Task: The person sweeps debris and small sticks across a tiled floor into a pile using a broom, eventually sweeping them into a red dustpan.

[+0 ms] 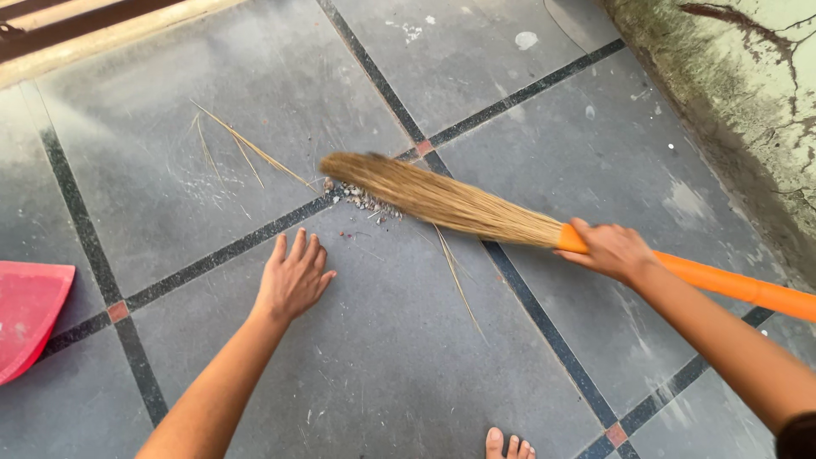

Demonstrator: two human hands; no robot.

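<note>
Two bare hands over a grey tiled floor [255,68]. Right hand [610,250] is closed around the orange handle [731,285] of a broom [442,200], at the point where handle meets straw. The straw head lies low and slanted, its tip over a small heap of debris [365,201] beside a dark tile joint [229,248]. Left hand [293,276] is open, fingers spread, palm down above the floor, holding nothing, just short of the debris. Loose straws [255,151] lie beyond the heap. A red dustpan [30,314] sits at far left, well apart. Bare toes [508,445] show at the bottom edge; a stained wall [748,76] rises at right.
</note>
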